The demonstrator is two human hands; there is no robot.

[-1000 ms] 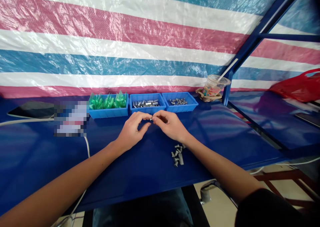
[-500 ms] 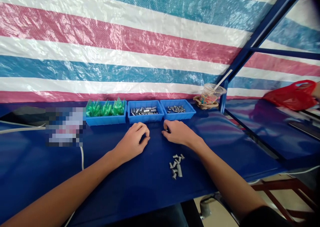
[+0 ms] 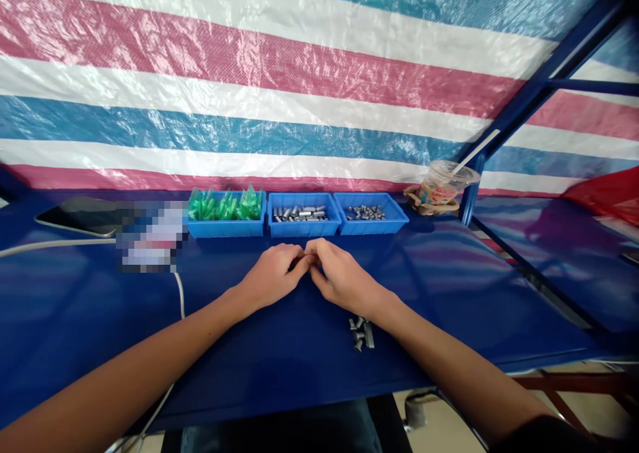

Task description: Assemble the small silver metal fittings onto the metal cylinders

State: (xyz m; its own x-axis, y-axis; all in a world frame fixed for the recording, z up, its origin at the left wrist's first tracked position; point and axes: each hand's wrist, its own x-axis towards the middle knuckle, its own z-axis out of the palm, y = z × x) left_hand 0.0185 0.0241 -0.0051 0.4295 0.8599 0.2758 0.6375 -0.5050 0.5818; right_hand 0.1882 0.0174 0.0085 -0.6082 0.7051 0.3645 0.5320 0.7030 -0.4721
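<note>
Metal pieces (image 3: 369, 335) lie near the table's (image 3: 274, 380) front edge, partly behind our right wrist (image 3: 387, 306); our left hand (image 3: 276, 273) and right hand (image 3: 344, 280) meet, fingertips together; what they pinch, we cannot tell.

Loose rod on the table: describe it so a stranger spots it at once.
On the blue table, in front of the striped sheet, find the right hand. Between it and the table's near edge lies a small cluster of metal parts. The rod is at the cluster's right: straight-sided and visibly longer than the screws beside it.
</note>
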